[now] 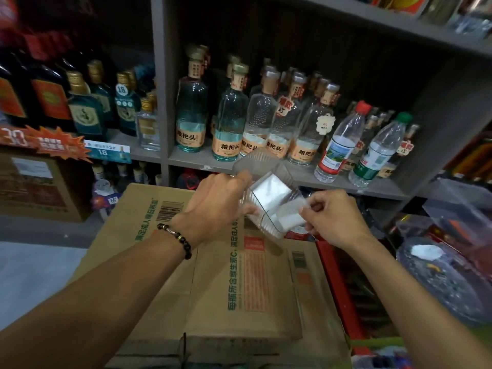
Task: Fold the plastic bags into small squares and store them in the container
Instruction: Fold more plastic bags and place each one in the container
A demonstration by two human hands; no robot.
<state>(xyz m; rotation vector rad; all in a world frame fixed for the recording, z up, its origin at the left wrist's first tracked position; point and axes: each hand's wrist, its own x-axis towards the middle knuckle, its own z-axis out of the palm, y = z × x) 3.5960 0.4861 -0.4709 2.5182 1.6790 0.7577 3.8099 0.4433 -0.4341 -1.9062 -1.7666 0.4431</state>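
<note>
1. The right hand (334, 217) hides its own fingertips and one corner of the folded bag (288, 213).
2. The cardboard box (239, 288) is cut by the bottom edge.
3. The price tags (106, 151) are too blurred to read fully.

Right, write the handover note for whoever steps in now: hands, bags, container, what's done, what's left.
Left hand grips the clear plastic container, held tilted above the cardboard box.
Right hand pinches a folded white bag square at the container's open mouth.
Done: one folded square already lies inside.
Left: push this square in and let go. Whether more bags wait cannot be told from here.
</note>
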